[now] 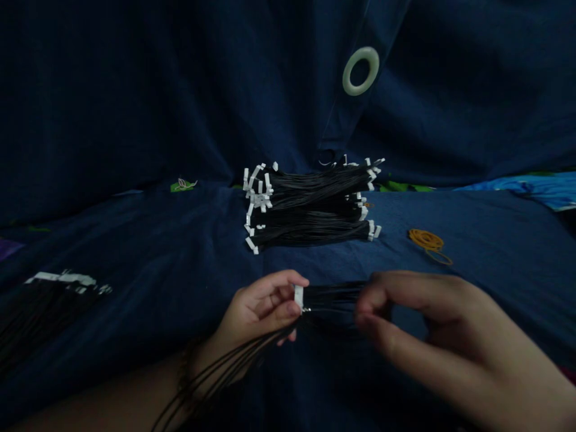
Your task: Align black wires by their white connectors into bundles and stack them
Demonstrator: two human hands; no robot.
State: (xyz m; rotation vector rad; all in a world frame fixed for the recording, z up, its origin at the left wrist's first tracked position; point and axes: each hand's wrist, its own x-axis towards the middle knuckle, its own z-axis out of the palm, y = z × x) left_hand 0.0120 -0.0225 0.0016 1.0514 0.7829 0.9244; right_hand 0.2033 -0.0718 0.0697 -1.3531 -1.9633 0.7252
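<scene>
One black wire bundle (333, 298) stretches between both hands (256, 309).

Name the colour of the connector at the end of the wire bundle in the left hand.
White, clearest in the head view: the connector sits in the left hand.

The person is wearing a dark beaded bracelet (183, 377), partly shadowed, on the wrist of the bare left forearm (103, 408). The bare left hand (258, 309) and bare right hand (432, 324) are showing no visible markings.
</scene>
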